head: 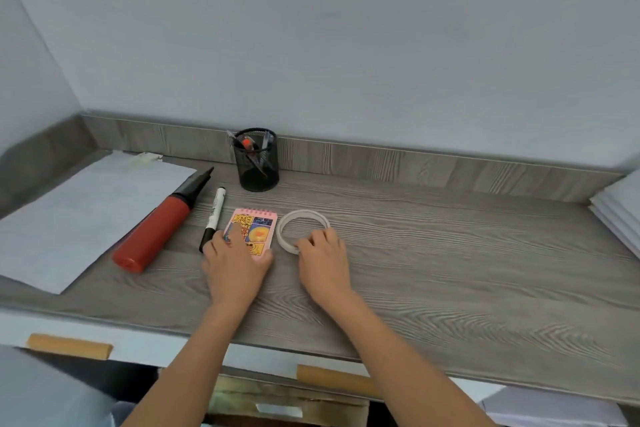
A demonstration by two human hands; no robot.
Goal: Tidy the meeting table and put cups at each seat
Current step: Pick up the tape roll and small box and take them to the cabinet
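A small pink spiral notepad (254, 227) lies flat on the grey wood-grain table (433, 253). My left hand (233, 263) rests on its near end, fingers spread over the cover and thumb at its right edge. Just right of the notepad lies a clear tape roll (289, 218), flat on the table. My right hand (322, 262) has its fingertips on the roll's near right rim. A black marker (213, 215) lies left of the notepad, close to my left fingers. No cups are in view.
A red and black hand pump (156, 227) lies diagonally left of the marker, beside a white sheet (69, 215). A black mesh pen holder (257, 159) stands at the back wall. Stacked white paper (620, 204) sits at the right edge. Drawer handles (69, 345) show below the table.
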